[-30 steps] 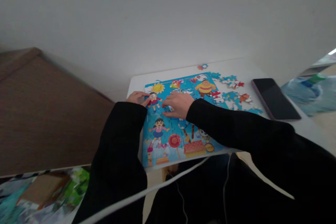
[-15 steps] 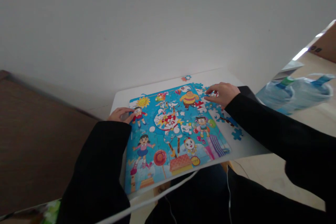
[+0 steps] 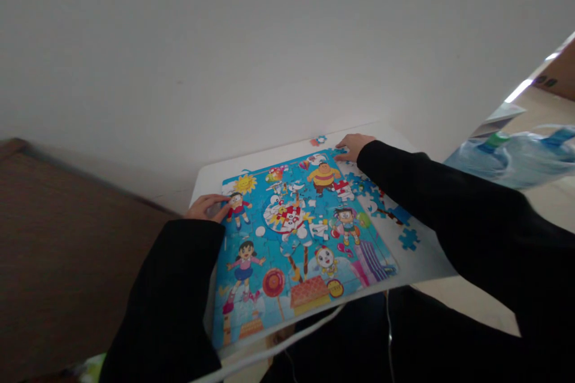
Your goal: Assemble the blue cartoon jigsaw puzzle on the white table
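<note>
A large cartoon jigsaw puzzle [image 3: 269,233] lies on a white tabletop [image 3: 433,260], mostly filled in, with characters on a blue ground. My left hand [image 3: 208,207] rests at its left edge, thumb and index finger apart, fingertips by the figure in the red top. Over at the far right corner, my right hand [image 3: 354,146] reaches down to loose blue pieces, its thumb and fingers apart around them. Whether its fingertips touch a piece is too small to tell. More loose puzzle pieces [image 3: 375,200] lie in a heap along the right side, partly behind my right sleeve.
A single blue piece [image 3: 408,239] lies near the right front, and a small orange-and-blue piece [image 3: 318,140] by the wall [image 3: 287,42]. A brown wooden panel [image 3: 67,251] stands at left. Large water bottles [image 3: 516,155] stand at right. A white cable [image 3: 278,347] crosses in front.
My right hand has moved away and to the left, from the heap of loose pieces to the puzzle's far right corner. My left hand stays at the left edge.
</note>
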The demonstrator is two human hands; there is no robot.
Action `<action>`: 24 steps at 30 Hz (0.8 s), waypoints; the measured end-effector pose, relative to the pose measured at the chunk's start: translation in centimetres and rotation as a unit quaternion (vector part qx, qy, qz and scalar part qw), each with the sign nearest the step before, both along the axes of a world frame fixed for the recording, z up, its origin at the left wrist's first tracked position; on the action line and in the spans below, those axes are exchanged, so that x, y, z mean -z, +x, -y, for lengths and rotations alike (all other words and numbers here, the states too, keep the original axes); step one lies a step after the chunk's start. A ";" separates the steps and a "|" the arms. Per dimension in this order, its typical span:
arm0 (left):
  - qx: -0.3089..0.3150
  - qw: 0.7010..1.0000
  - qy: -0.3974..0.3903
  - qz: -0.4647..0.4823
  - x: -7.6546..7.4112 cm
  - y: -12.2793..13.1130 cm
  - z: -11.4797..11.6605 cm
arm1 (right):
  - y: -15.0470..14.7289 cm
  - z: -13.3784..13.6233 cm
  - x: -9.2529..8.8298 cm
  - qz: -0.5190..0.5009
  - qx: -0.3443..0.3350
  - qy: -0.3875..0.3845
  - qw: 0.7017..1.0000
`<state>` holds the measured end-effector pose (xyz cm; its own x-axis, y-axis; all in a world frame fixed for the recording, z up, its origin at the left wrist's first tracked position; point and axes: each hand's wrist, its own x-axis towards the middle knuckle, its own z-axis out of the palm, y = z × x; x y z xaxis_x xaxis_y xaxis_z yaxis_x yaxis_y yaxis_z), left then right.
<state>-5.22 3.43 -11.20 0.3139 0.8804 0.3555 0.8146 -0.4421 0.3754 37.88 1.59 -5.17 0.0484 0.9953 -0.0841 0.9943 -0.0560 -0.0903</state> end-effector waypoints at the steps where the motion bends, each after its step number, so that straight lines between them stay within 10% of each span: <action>1: 0.004 1.000 -0.001 0.001 0.0 0.0 0.0 | -0.1 -0.2 0.2 -0.005 0.000 -0.004 1.000; 24: -0.001 1.000 -0.025 -0.015 -0.6 0.7 0.2 | 1.2 2.8 -1.3 -0.362 0.065 -0.082 0.926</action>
